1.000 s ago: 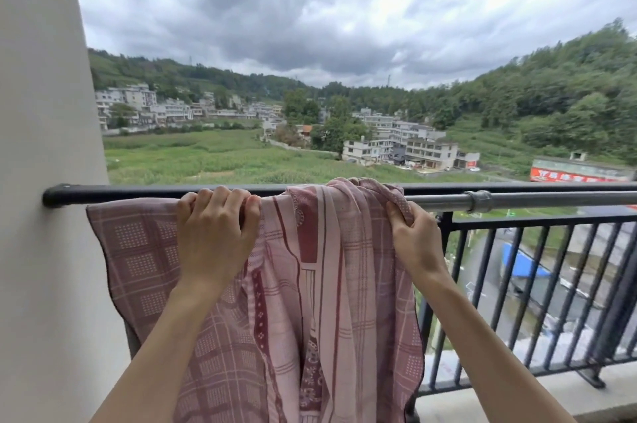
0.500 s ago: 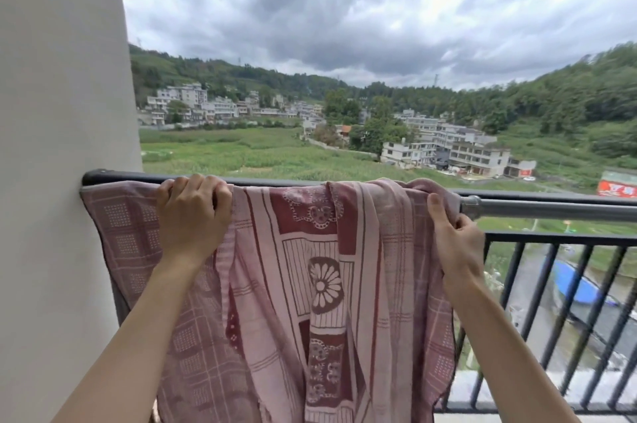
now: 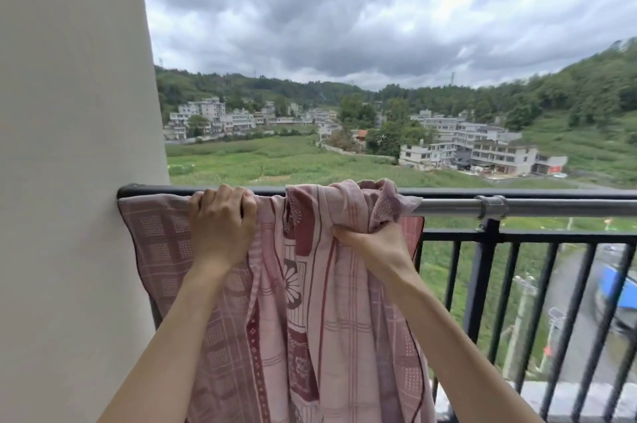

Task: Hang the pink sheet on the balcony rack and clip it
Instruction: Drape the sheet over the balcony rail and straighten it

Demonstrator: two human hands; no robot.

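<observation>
Over the rail (image 3: 551, 208), both hands' fingers (image 3: 224, 196) curl round the draped pink sheet (image 3: 337, 319).

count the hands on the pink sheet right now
2. The left hand grips the pink sheet over the rail near the wall; the right hand clutches a bunched fold just below the rail.

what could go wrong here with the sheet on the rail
1. The sheet is bunched in folds where the right hand grips it just under the pole; left like that it may dry unevenly.
2. No clip shows on it, and it hangs over an open drop, so wind could pull it off once the left hand lets go.
</observation>
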